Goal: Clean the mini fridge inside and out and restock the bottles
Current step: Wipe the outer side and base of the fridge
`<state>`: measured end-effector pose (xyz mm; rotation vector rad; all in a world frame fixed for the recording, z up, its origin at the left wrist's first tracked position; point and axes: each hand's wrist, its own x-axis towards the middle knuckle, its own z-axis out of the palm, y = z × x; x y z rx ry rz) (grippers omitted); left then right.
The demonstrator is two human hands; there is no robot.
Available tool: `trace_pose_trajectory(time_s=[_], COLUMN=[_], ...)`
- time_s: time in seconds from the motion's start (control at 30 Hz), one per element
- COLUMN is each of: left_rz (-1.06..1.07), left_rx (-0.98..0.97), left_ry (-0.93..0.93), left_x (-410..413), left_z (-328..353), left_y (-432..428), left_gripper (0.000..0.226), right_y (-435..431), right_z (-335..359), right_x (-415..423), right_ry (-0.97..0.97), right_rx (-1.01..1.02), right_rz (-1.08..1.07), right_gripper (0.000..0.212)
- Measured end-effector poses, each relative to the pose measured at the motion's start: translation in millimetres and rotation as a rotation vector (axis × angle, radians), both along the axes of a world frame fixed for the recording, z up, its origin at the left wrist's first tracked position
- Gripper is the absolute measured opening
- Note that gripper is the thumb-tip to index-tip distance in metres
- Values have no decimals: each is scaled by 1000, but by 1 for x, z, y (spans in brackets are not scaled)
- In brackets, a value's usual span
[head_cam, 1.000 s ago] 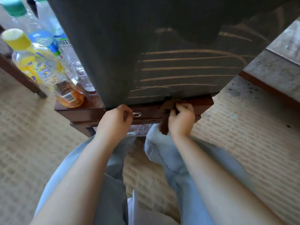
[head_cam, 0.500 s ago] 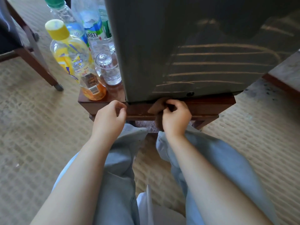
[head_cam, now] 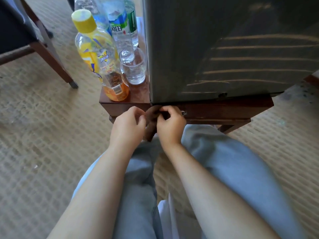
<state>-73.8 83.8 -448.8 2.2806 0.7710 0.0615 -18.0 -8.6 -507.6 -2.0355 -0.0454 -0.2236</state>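
My right hand (head_cam: 170, 125) pinched the brown cloth (head_cam: 150, 130), which hung downward. My left hand (head_cam: 127, 125) curled alongside, grip unclear. The mini fridge (head_cam: 189, 57) base sat just above.

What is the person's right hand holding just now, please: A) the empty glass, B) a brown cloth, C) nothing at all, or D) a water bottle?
B: the right hand curls its fingers round a brown cloth against the front edge of the wooden stand under the mini fridge.

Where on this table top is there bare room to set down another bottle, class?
Only a small bare patch of table at the front, between the yellow-capped bottle, the glass and the fridge. Behind it, water bottles crowd together.
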Motion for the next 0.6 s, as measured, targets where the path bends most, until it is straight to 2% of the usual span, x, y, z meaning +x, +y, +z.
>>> trace_pose_trajectory(time_s=[0.13,0.27,0.37,0.43,0.53,0.6], left_rz=[-29,-76,-90,-86,-76,-72], left_rx=[-12,-54,-47,-34,-12,-6], left_ry=[-173,-291,-341,-352,-347,-329], left_x=[10,13,15,16,16,15], left_z=[11,19,21,20,18,17], left_y=[-7,-28,-34,-34,-30,-27], left_gripper=[11,9,9,8,8,8], right_y=[-41,-83,-95,-86,-68,-64], right_z=[38,97,115,96,43,18], right_x=[16,36,47,46,34,29], right_ry=[-220,-617,-774,-706,-426,-292], right_rx=[-56,-54,-23,-61,-195,-184], right_rz=[45,-81,-155,-113,72,114], right_gripper=[18,13,10,11,17,20])
